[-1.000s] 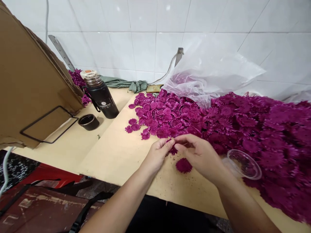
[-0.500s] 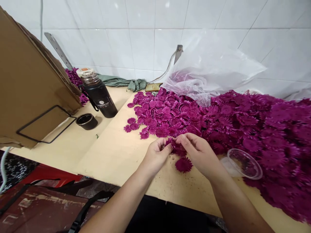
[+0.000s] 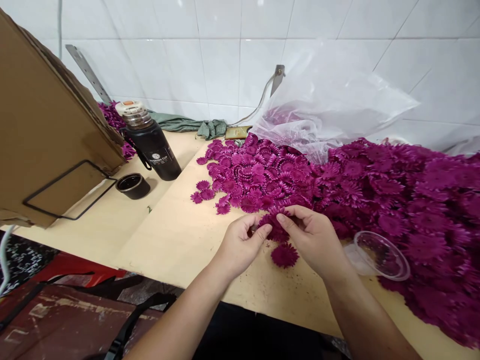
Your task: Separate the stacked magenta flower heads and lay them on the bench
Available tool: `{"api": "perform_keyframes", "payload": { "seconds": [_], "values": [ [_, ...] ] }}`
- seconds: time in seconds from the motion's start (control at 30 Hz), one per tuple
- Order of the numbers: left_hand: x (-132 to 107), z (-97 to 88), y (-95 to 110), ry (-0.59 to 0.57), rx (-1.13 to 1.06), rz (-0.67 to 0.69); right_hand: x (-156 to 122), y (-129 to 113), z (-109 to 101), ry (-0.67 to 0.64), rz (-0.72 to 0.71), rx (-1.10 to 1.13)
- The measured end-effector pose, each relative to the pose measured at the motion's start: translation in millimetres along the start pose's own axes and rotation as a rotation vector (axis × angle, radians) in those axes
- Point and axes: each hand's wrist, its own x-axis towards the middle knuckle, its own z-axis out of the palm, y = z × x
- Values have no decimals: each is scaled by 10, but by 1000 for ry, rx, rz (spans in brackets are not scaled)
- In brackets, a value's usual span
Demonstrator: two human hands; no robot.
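Pinching purple flower (image 3: pixel 275 229) w/ L hand (image 3: pixel 238 245) & R hand (image 3: pixel 313 240), fingertips together. By R hand: clear cup (image 3: pixel 390 262) on its side. In plastic bag (image 3: pixel 337 100): few flowers (image 3: pixel 278 117).

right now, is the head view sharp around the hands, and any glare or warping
Head view: sharp on the left hand and right hand pinching a magenta fabric flower; light soft and even, shadows faint; mild sheen on the clear plastic bag; wide-angle bend slants the white wall tiles and the black cylindrical flask outward.
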Motion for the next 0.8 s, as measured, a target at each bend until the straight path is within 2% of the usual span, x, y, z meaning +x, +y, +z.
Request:
{"api": "perform_keyframes", "payload": {
  "seconds": [0.17,0.33,0.4,0.5,0.53,0.57,0.7,0.8],
  "values": [
    [-17,-2,-30,27,18,-51,-13,-34,46,-57,30,56],
    [-34,-1,-4,26,88,-20,11,-28,38,14,38,50],
    [-75,-34,8,38,129,-4,79,-7,-38,123,75,92],
    [-172,-132,11,24,105,-48,197,-12,-191,444,125,219],
    [-202,-167,14,23,82,-69,222,-30,-225,500,117,237],
    [-226,-198,23,29,59,-88,235,-52,-240,484,98,226],
    [-223,-243,123,81,-14,-86,204,-98,-131,186,6,143],
    [-173,-212,193,80,-36,-24,167,-30,-34,128,45,169]
  ]
}}
